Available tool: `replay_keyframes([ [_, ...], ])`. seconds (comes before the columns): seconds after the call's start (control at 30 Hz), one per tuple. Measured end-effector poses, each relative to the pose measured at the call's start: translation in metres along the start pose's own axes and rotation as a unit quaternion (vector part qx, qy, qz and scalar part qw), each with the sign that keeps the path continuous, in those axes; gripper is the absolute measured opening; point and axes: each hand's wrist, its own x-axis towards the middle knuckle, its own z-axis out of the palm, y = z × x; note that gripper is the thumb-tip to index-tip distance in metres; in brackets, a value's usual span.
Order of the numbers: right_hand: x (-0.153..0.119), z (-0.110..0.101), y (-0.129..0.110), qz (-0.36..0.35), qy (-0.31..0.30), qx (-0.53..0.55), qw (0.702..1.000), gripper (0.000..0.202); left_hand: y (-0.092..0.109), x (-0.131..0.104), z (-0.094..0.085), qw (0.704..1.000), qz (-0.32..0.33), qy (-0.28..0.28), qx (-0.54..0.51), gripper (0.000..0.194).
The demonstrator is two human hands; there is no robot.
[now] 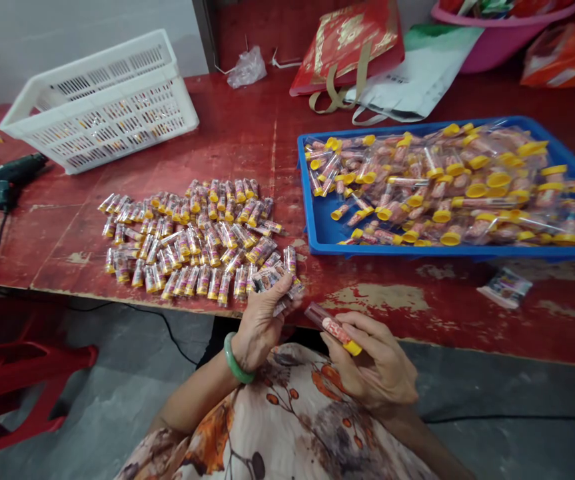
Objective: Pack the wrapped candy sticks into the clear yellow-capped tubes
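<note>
My left hand [262, 323] is closed on a small stack of printed labels [268, 277] at the table's front edge. My right hand [374, 357] grips a clear tube [334, 327] with a yellow cap and pink-and-white pieces inside; its clear end points up and left, toward my left hand but apart from it. Just beyond my left hand lie rows of small labelled tubes [192, 243] with yellow ends. To the right, a blue tray [327, 227] holds a heap of unlabelled, yellow-capped tubes [442, 180].
A white basket [117, 120] stands at the back left, near a dark heat gun [10, 175] with a cord. Red and white bags [352, 47] lie behind the tray beside a pink basin [497, 43]. Another label packet [507, 288] rests at the right; a red stool [22, 373] stands lower left.
</note>
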Motion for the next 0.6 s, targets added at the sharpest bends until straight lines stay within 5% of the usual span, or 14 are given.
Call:
replay_keyframes([
  [0.43, -0.011, 0.003, 0.008, -0.013, -0.007, -0.035, 0.999, 0.040, -0.002, -0.004, -0.003, 0.997, -0.075, -0.002, -0.016, 0.021],
  [0.6, -0.012, 0.006, 0.009, 0.033, -0.025, 0.052, 0.998, 0.036, -0.002, -0.007, -0.001, 0.997, -0.065, -0.043, -0.022, 0.032],
])
